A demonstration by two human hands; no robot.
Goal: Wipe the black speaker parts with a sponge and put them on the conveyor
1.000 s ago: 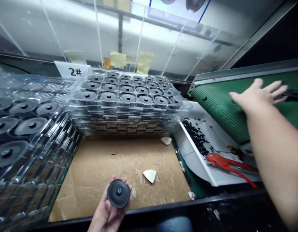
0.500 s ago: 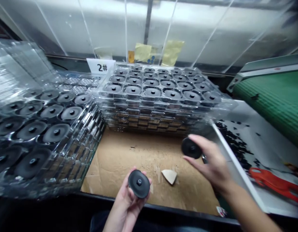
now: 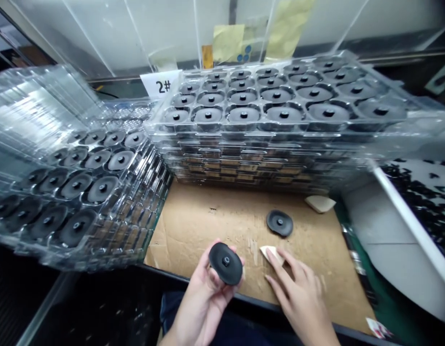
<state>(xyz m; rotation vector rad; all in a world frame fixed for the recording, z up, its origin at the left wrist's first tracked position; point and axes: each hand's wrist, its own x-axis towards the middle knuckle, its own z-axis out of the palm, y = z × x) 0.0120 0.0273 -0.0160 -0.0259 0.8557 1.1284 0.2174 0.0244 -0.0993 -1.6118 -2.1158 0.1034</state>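
Observation:
A black oval rubber-looking disc (image 3: 225,263) with a small raised stub in its middle rests in my left hand (image 3: 211,293), whose fingers close around its edge. My right hand (image 3: 298,288) reaches over the cardboard with thumb and fingers apart. Its fingertips touch a cream wedge-shaped pad (image 3: 272,254) and partly cover it. Behind the pad, a second black disc (image 3: 280,223) lies stub up on the cardboard (image 3: 208,216). Farther right lies another cream wedge (image 3: 320,203).
Stacked clear plastic trays (image 3: 225,126) full of black discs stand at the back. Another tray stack (image 3: 132,204) rises on the left, below a propped clear lid (image 3: 49,105). A white bin (image 3: 399,226) holding small black pieces is on the right.
The disc from my right hand now lies on the cardboard, and that hand has come down to the cream pad. My left hand still holds its disc. The view has shifted.

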